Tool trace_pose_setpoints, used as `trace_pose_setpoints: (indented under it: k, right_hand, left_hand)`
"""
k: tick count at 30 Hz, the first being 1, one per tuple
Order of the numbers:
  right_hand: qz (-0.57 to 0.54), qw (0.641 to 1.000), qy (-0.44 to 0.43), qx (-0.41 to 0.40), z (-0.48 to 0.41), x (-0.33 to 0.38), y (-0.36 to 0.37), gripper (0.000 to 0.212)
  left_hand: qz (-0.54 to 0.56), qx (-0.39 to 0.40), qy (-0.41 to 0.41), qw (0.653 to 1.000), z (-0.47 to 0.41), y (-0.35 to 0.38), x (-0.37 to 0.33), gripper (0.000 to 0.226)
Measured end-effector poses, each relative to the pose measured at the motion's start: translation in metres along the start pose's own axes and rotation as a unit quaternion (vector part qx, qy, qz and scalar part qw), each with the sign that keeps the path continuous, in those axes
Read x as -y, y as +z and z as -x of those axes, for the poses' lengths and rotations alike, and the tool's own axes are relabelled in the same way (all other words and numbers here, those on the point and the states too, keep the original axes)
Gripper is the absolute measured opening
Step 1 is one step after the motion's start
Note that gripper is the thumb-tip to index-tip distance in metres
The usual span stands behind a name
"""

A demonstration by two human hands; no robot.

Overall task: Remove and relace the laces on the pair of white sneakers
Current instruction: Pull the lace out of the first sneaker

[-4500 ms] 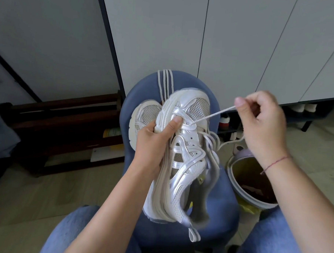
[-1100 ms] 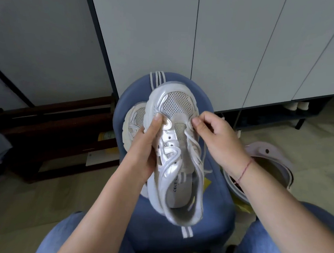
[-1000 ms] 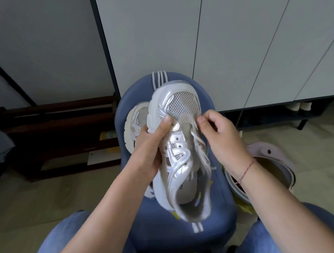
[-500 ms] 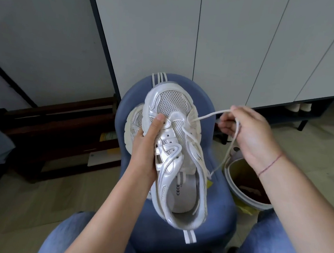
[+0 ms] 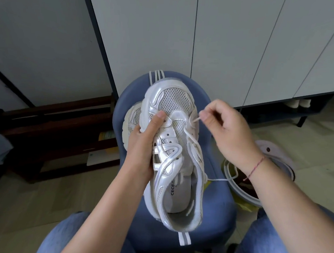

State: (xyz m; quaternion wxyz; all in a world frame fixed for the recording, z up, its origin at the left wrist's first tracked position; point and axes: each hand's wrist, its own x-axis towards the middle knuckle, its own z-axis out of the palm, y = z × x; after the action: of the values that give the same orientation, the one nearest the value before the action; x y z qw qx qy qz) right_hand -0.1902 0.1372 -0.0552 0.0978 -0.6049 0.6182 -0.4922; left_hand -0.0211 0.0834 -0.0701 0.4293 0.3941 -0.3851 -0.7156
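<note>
Head view: the left grip [image 5: 143,144] curls round the sneaker [image 5: 175,166], held above the blue stool [image 5: 215,218]. The right grip [image 5: 227,134] pinches the lace [image 5: 194,120] by the toe-end eyelets. A sharp tug could slip the pinch, or the trailing tail could snag on the bucket [image 5: 238,194].

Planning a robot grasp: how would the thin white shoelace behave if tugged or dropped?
Likely floppy: the thin white shoelace sags in loose curves off the silver-white mesh sneaker. Probably light: the right hand holds it by a fingertip pinch.
</note>
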Motion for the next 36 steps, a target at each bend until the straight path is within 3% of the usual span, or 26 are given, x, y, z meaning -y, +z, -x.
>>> trace_pose_setpoints:
  k: [4, 6, 9, 12, 14, 19, 24, 26, 29, 30, 31, 32, 33, 35, 36]
  right_hand:
    - [-0.043, 0.980, 0.148, -0.129, -0.006, -0.017, -0.012, 0.023]
    - [-0.105, 0.972, 0.180, -0.105, -0.006, -0.018, -0.012, 0.023]
    - [-0.169, 0.977, 0.130, 0.015, 0.001, -0.007, -0.003, 0.024]
    - [-0.090, 0.990, 0.066, 0.086, 0.005, 0.003, 0.004, 0.047]
    - [-0.067, 0.994, 0.057, 0.062, 0.005, 0.008, 0.005, 0.047]
    - [-0.144, 0.986, 0.081, 0.004, 0.005, 0.013, 0.010, 0.024]
    - [-0.252, 0.955, 0.151, -0.034, 0.000, 0.009, 0.002, 0.027]
    - [-0.378, 0.899, 0.196, -0.104, -0.008, 0.004, -0.012, 0.028]
    - [-0.648, 0.702, 0.254, -0.150, -0.016, -0.005, -0.039, 0.029]
    - [-0.685, 0.669, 0.254, -0.142, -0.016, -0.006, -0.043, 0.033]
    - [-0.692, 0.666, 0.255, -0.115, -0.016, -0.007, -0.045, 0.036]
    - [-0.667, 0.694, 0.259, -0.074, -0.014, -0.007, -0.043, 0.038]
    - [-0.596, 0.759, 0.260, -0.036, -0.012, -0.006, -0.039, 0.037]
    - [-0.305, 0.930, 0.205, 0.020, -0.004, -0.005, -0.025, 0.034]
    - [-0.148, 0.976, 0.156, 0.043, -0.001, -0.003, -0.018, 0.036]
  left_hand:
    - [0.009, 0.000, 0.003, 1.000, 0.001, -0.002, -0.004, 0.067]
    - [0.005, -0.008, 0.005, 1.000, 0.001, -0.002, -0.004, 0.071]
    - [-0.003, -0.015, 0.008, 1.000, 0.002, 0.000, -0.003, 0.077]
    - [-0.002, -0.012, 0.023, 1.000, 0.004, 0.002, -0.003, 0.073]
    - [0.000, -0.007, 0.028, 1.000, 0.005, 0.003, -0.004, 0.071]
    - [0.002, 0.005, 0.033, 0.999, 0.006, 0.006, -0.001, 0.065]
    - [0.002, -0.010, 0.027, 1.000, 0.004, 0.004, -0.002, 0.068]
    - [0.007, -0.019, 0.023, 1.000, 0.003, 0.000, -0.004, 0.069]
    - [0.019, -0.022, 0.023, 0.999, 0.001, -0.004, -0.007, 0.069]
    - [0.020, -0.024, 0.023, 0.999, 0.001, -0.005, -0.008, 0.070]
    - [0.018, -0.025, 0.022, 0.999, 0.002, -0.004, -0.008, 0.070]
    - [0.015, -0.026, 0.021, 0.999, 0.002, -0.003, -0.007, 0.071]
    - [0.012, -0.025, 0.021, 0.999, 0.002, -0.002, -0.007, 0.070]
    - [0.005, -0.023, 0.021, 0.999, 0.003, 0.001, -0.005, 0.070]
    - [0.002, -0.024, 0.021, 0.999, 0.003, 0.002, -0.004, 0.071]
